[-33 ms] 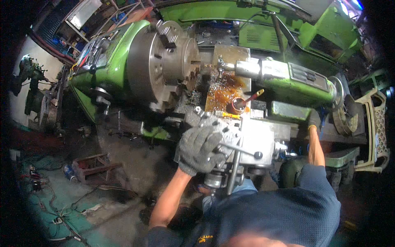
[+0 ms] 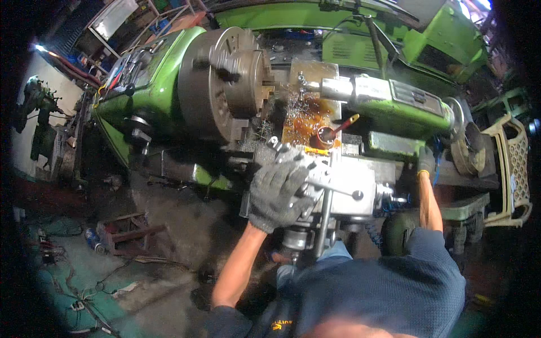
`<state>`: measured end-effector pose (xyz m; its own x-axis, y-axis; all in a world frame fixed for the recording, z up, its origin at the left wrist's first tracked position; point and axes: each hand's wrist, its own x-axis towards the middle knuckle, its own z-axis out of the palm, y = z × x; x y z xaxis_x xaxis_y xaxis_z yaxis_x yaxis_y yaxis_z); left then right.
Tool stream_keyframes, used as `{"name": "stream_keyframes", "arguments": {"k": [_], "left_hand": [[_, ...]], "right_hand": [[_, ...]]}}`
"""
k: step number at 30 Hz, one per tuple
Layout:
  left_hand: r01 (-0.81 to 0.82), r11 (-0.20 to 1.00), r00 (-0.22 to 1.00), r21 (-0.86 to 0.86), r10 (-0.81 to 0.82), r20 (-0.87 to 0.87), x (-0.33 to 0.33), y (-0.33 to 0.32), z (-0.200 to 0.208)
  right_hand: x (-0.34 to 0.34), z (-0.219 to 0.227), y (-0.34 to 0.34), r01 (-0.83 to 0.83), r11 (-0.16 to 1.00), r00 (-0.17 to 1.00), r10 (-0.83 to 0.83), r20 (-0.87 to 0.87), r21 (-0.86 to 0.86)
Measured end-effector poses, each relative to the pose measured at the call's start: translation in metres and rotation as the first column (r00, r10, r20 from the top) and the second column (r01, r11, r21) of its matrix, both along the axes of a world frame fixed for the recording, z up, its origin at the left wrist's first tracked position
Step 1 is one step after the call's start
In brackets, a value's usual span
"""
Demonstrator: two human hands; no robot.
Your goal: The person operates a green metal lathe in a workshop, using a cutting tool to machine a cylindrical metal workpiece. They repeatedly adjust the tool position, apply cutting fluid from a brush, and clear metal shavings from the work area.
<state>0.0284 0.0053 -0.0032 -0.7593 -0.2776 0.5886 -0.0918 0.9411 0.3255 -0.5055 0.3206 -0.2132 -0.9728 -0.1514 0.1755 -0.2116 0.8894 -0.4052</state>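
My left hand (image 2: 279, 190), in a dark grey knit glove, lies over the tool post (image 2: 321, 172) of a green metal lathe. Its fingers reach across the block and look stretched out. Beside it, a clamping lever (image 2: 336, 190) with a black knob crosses an upright metal bar (image 2: 325, 219). Far to the right, my right hand (image 2: 425, 160), gloved too, is at the lathe bed below the tailstock (image 2: 389, 98); its fingers are too dark to make out. The large chuck (image 2: 225, 84) at the left is smeared by motion.
Behind the tool post, a reddish cup (image 2: 325, 138) with a brush (image 2: 345, 127) stands on a plate (image 2: 313, 70) wet with brown fluid and strewn with metal chips. A beige plastic chair (image 2: 510, 169) is at right. A rusty frame (image 2: 135, 234) and cables lie on the floor at left.
The chuck's jaws show in a different position, blurred. My left hand's fingers look straighter over the tool post. My right hand stays by the lathe bed. The whole view has shifted slightly.
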Motion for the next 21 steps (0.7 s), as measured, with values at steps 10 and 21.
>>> {"name": "stream_keyframes", "arguments": {"k": [10,21], "left_hand": [[-0.333,0.859,0.939,0.390,0.265,0.218,0.192,0.020,-0.112],[-0.830,0.501,0.036,0.246,-0.393,0.919,0.503,0.110,-0.323]], "right_hand": [[0.303,0.217,-0.082,-0.416,0.515,0.807,0.589,-0.044,-0.749],[0.406,0.237,-0.150,-0.396,0.464,0.824,0.560,-0.084,-0.792]]}}
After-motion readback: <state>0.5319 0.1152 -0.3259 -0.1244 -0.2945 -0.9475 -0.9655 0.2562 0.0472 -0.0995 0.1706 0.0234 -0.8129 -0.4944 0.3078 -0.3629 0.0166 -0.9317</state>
